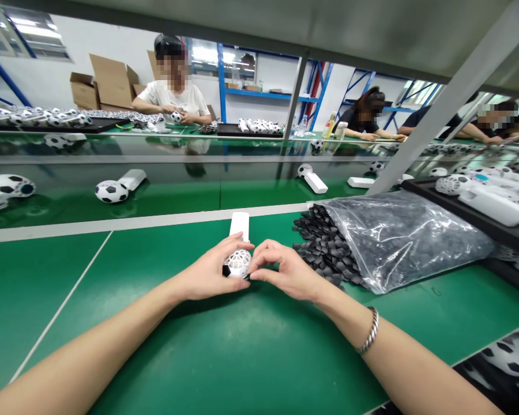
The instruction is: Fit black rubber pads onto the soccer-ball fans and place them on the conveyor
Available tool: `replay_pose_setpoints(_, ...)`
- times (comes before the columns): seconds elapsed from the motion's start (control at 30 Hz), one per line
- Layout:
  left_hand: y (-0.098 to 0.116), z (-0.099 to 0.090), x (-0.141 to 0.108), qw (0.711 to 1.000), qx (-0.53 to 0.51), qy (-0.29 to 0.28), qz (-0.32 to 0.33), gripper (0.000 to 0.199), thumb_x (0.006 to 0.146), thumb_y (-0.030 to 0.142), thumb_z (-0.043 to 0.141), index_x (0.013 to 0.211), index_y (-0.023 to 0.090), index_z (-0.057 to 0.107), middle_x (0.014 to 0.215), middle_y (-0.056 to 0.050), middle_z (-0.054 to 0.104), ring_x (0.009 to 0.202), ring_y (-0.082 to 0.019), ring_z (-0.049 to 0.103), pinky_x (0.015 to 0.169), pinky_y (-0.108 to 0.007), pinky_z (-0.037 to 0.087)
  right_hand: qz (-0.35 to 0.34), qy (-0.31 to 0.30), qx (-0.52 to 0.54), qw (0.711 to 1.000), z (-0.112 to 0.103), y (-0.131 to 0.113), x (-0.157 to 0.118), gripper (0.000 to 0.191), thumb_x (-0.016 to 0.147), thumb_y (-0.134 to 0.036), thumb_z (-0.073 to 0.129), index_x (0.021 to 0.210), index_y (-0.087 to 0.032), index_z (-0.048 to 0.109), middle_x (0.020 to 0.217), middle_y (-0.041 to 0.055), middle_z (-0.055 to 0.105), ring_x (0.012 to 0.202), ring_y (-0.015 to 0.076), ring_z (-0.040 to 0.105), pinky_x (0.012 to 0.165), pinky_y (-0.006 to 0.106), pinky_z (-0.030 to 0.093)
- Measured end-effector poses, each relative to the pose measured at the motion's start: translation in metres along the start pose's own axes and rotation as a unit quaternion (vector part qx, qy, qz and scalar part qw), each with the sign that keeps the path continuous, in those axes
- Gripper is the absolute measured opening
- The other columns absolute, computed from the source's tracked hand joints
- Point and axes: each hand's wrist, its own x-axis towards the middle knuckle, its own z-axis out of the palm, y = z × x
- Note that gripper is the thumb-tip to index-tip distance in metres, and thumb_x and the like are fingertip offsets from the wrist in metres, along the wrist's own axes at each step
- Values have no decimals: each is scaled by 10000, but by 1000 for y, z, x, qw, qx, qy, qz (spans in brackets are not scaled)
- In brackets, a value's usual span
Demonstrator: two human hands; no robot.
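A white plastic piece with a football-patterned ball head (237, 264) lies on the green work surface, its plain white handle (240, 225) pointing away from me. My left hand (211, 268) is curled around the ball's left side, thumb in front and fingers behind. At the ball's right side my right hand (285, 268) pinches with thumb and forefinger, touching the edge; whatever sits between those fingertips is too small to make out. Close to the right hand, many small black pieces (326, 245) spill from a clear plastic bag (406, 236).
Beyond a pale rail runs a glossy green belt (177, 196) carrying similar football pieces (112, 191). A black tray (424, 187) of more pieces stands at right, beside a slanting metal post (441, 98). A shelf hangs overhead. Co-workers sit across the belt.
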Motion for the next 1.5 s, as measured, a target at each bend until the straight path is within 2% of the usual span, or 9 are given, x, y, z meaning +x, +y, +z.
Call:
replay_pose_setpoints(0.23, 2, 1, 1, 1000, -5, 6, 12, 512, 719, 322, 602, 1200, 267, 438, 1394, -43, 347, 1337, -249, 183, 1065, -415, 227, 67, 36, 73, 994, 8, 8, 7, 117, 698, -202, 674, 660, -175, 567, 747, -13, 515, 737, 127, 512, 702, 275, 426)
replay_pose_setpoints(0.4, 1, 4, 2, 999, -27, 30, 3, 480, 705, 281, 603, 1158, 232, 453, 1385, -76, 348, 1335, -254, 190, 1059, -421, 235, 124, 16, 180, 976, 9, 11, 8, 213, 668, -256, 687, 690, -176, 491, 713, -31, 504, 651, 102, 480, 625, 242, 412)
replay_pose_setpoints(0.63, 1, 7, 0, 999, -49, 24, 3, 408, 728, 260, 564, 1121, 241, 456, 1376, -60, 349, 1342, -227, 173, 1054, -406, 250, 136, 8, 220, 966, 14, 12, 9, 237, 678, -285, 677, 747, -181, 475, 743, -31, 515, 660, 97, 492, 644, 239, 419)
replay_pose_setpoints(0.77, 1, 6, 0, 998, -49, 31, -5, 382, 710, 246, 576, 1079, 239, 475, 1377, -66, 331, 1329, -239, 209, 1051, -419, 249, 136, -5, 150, 979, 7, 11, 7, 217, 711, -311, 645, 728, -180, 473, 697, -35, 503, 629, 95, 478, 603, 228, 410)
replay_pose_setpoints(0.87, 2, 7, 0, 999, -48, 20, 7, 428, 690, 295, 626, 1086, 244, 472, 1359, -71, 341, 1304, -248, 257, 1050, -408, 255, 135, -56, -48, 988, -9, 10, 2, 207, 673, -311, 682, 735, -186, 530, 693, -26, 514, 649, 115, 482, 600, 235, 392)
replay_pose_setpoints(0.97, 3, 12, 1, 997, -35, 67, 5, 437, 679, 426, 649, 1044, 243, 494, 1241, -72, 415, 1254, -251, 312, 1044, -408, 271, 141, -74, -207, 965, -24, 12, -5, 242, 612, -258, 733, 805, -215, 594, 777, -6, 548, 726, 144, 516, 655, 254, 394)
replay_pose_setpoints(1.1, 4, 16, 2, 988, -13, 135, -73, 541, 598, 495, 688, 1026, 215, 510, 1100, -71, 407, 1094, -252, 430, 967, -414, 368, 157, -111, -216, 957, -26, 15, -8, 84, 689, -169, 647, 749, -212, 606, 754, -5, 575, 679, 133, 540, 615, 235, 394)
replay_pose_setpoints(1.3, 10, 5, -2, 992, -7, 86, -96, 537, 605, 415, 684, 1085, 214, 551, 1007, -44, 477, 937, -221, 520, 863, -362, 433, 190, -106, -200, 955, -22, 13, -7, 155, 676, -93, 611, 788, -200, 597, 721, -2, 598, 646, 135, 554, 596, 239, 399)
replay_pose_setpoints(1.5, 1, -15, -1, 1000, -20, 0, -11, 522, 638, 333, 674, 1132, 239, 536, 1138, -33, 514, 1016, -220, 510, 889, -325, 405, 156, -118, -212, 958, -27, 8, -8, 105, 704, -109, 578, 645, -194, 567, 644, -4, 583, 622, 136, 527, 571, 243, 373)
